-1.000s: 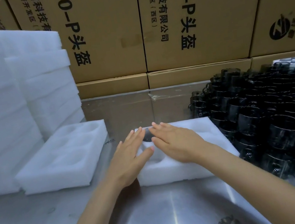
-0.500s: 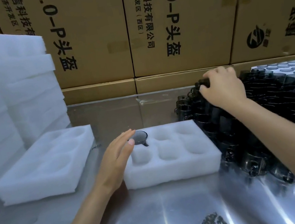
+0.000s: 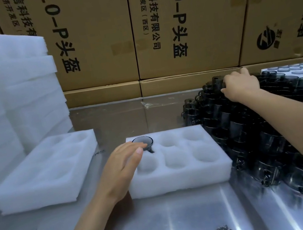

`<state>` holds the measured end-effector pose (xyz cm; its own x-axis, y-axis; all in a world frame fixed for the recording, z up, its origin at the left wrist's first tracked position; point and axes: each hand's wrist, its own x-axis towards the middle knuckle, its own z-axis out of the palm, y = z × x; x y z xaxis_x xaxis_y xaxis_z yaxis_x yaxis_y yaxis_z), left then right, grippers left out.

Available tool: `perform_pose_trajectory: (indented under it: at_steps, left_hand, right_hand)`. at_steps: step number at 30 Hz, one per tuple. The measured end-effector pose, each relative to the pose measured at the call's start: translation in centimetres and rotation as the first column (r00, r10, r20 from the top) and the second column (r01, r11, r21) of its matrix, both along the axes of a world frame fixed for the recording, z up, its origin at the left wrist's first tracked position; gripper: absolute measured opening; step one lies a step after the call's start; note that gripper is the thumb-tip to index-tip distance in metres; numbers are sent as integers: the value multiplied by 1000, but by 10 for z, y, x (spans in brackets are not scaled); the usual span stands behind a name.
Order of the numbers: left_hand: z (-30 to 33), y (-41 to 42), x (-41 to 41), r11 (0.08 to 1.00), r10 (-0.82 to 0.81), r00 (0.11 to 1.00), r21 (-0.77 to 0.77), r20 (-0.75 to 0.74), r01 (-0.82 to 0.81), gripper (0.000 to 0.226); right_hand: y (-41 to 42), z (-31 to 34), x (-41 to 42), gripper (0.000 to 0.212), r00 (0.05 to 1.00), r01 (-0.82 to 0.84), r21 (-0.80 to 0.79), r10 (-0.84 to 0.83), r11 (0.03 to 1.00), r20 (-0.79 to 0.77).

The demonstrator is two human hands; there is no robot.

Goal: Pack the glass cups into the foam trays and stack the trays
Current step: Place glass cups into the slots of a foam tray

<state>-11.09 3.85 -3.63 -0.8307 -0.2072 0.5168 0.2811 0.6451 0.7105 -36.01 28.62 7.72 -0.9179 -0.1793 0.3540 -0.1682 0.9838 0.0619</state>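
Resting flat on the near-left corner of a white foam tray (image 3: 181, 176) on a shiny metal bench (image 3: 164, 223): left hand (image 3: 119, 168), fingers straight and relaxed, gripping nothing, fingertips just touching the rim of one dark glass cup (image 3: 142, 142) already seated in the tray's far-left pocket. Showing five more round pockets, all unfilled.

Reaching to the right, over a dense pile of dark glass cups (image 3: 250, 138) lying on their sides: right hand (image 3: 241, 84), fingers curling over a cup at the far top of the pile; whether the grip is fully closed on it, impossible to tell, the fingertips being hidden behind the hand.

Sitting to the left: a second empty foam tray (image 3: 44, 173), and behind it a tall stack of white foam (image 3: 3, 99). Standing along the back: brown cardboard boxes (image 3: 94, 44) with black print.

Judging by appearance: cups being hard, smooth, probably slippery and breakable, with small handles; best taken around the body or by the rim, lifted clear of neighbours to avoid knocking glass on glass, then lowered upright into a pocket. Foam being light, soft and easily shifted, so steadying the tray with the free hand seeming wise. Packing only just starting.
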Motion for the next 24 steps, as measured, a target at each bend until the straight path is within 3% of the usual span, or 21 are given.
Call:
perform_pose_trajectory:
  at_steps: [3,6,10,12,14,17,24]
  left_hand:
    - [0,0,0,1000,-4,1000,3,-7,4,38]
    - [0,0,-1,1000,-5,1000,-1,-7,5,40]
    - [-1,-1,-2,1000,6,1000,13,7,-6,41]
    - [-2,0,-2,1000,7,1000,23,2,-7,41]
    - [-2,0,-2,999,3,1000,39,-5,-3,44]
    - [-1,1,-2,999,-1,1000,40,1,1,43]
    - [0,-1,-2,999,2,1000,39,14,-2,37]
  right_hand:
    - [0,6,8,30,999,-45,-36,44,998,-27]
    - [-10,26,29,30,965,-187,-134,156,973,-211]
    - [-37,51,82,23,822,-477,-245,329,844,-465]
    - [-48,45,117,15,730,-614,-228,432,756,-530]
    - [-57,24,146,17,680,-689,-176,544,703,-492]
    - [-67,-16,163,21,687,-711,-167,624,683,-372]
    - [-72,-58,147,16,721,-684,-361,663,634,-201]
